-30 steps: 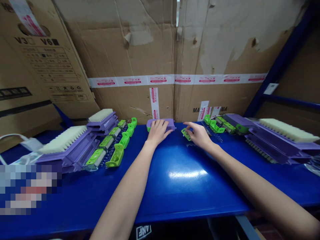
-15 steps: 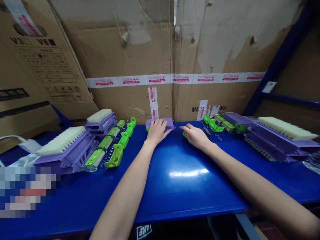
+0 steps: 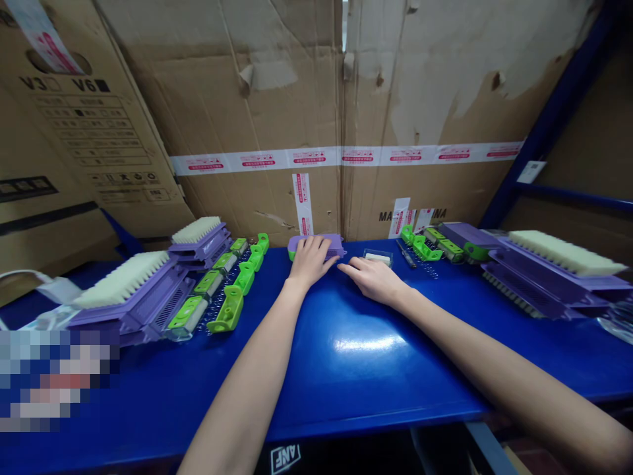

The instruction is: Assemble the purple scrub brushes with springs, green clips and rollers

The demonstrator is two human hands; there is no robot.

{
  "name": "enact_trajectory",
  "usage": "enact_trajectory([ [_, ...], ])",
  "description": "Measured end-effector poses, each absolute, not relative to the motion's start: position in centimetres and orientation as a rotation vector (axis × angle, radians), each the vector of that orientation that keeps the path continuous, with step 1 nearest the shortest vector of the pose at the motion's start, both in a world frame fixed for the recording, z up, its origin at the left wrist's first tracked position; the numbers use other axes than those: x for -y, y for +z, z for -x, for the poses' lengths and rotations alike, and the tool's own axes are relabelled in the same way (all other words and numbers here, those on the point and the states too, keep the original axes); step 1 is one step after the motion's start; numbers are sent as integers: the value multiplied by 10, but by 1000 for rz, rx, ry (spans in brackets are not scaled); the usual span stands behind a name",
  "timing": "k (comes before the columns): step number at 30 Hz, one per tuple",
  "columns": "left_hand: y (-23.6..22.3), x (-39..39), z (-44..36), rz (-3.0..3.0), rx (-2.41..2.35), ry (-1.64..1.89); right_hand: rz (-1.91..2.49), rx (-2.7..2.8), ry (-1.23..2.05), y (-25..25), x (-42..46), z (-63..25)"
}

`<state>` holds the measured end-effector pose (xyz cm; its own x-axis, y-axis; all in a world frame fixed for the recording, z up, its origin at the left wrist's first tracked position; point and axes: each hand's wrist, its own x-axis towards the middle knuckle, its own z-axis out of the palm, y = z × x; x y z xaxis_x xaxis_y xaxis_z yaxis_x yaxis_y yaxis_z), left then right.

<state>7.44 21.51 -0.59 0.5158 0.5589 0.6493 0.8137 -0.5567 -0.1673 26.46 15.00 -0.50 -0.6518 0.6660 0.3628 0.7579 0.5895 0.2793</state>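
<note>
My left hand (image 3: 309, 260) rests with fingers spread on a purple brush body (image 3: 316, 246) at the back middle of the blue table (image 3: 346, 369). Just right of it, my right hand (image 3: 372, 278) lies low on the table with fingers stretched toward the purple body, holding nothing I can see. A small clear piece with a pale insert (image 3: 378, 256) sits on the table just behind my right hand, apart from it.
Purple brushes with cream bristles (image 3: 126, 284) and a row of green parts (image 3: 232, 280) lie at the left. More purple brushes (image 3: 558, 264) and green parts (image 3: 430, 245) lie at the right. Cardboard boxes (image 3: 341, 119) close off the back.
My right hand has let go of the small piece it covered and slid left toward the purple body; the clear piece now lies uncovered. My left hand has stayed put.
</note>
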Motion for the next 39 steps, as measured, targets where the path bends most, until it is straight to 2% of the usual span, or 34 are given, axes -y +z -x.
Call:
enact_trajectory([
  [5, -6, -216, -74, 2299, 1128, -753, 1143, 2606, -660, -9, -149, -260],
  [13, -6, -215, -74, 2308, 1135, -758, 1147, 2576, -549, -8, -146, -259],
  [20, -6, -215, -74, 2303, 1125, -767, 1229, 2437, -571, 9, -147, -273],
  [28, -6, -215, -75, 2300, 1136, -764, 1767, 1935, -676, 31, -156, -324],
  [33, -7, -216, -75, 2294, 1136, -763, 2167, 1744, -502, 34, -159, -355],
  [39, -7, -216, -74, 2297, 1139, -745, 2336, 1686, -354, 34, -159, -366],
])
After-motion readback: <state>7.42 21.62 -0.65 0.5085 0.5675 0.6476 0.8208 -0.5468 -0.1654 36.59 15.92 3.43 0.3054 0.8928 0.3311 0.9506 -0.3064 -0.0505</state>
